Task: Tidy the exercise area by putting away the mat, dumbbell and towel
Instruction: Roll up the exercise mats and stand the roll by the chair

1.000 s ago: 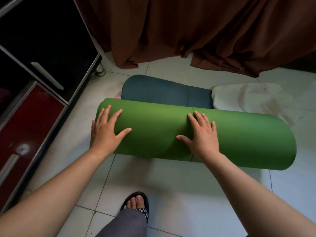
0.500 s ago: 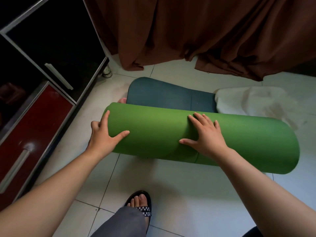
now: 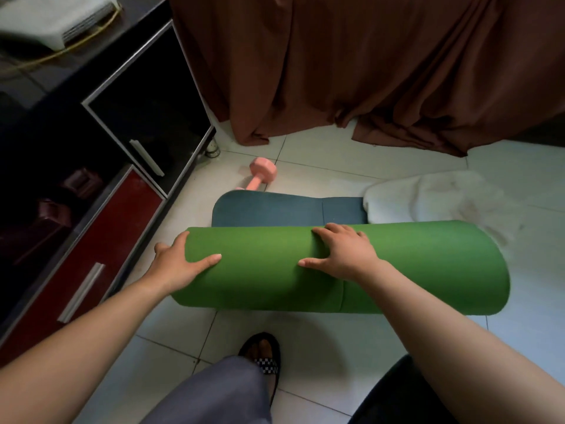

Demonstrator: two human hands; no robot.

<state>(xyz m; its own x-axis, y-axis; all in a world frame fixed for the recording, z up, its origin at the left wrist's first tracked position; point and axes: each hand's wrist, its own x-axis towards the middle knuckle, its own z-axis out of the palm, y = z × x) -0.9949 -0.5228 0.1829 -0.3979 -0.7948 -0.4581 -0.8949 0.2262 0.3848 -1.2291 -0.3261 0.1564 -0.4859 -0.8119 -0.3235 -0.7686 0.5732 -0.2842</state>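
On my feed the green mat (image 3: 412,264) lies mostly rolled on the floor (image 3: 305,332). The left hand (image 3: 179,266) clasps the mat's left end, thumb across the front. The right hand (image 3: 341,255) curls over its top near the middle. Beyond the mat lie 1 pink dumbbell (image 3: 260,175), leftward, and 1 white towel (image 3: 428,197), rightward.

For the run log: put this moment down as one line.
mat: mostly rolled, tail flat | left hand: grips roll's left end | right hand: curled over roll's top | dumbbell, towel: on floor beyond
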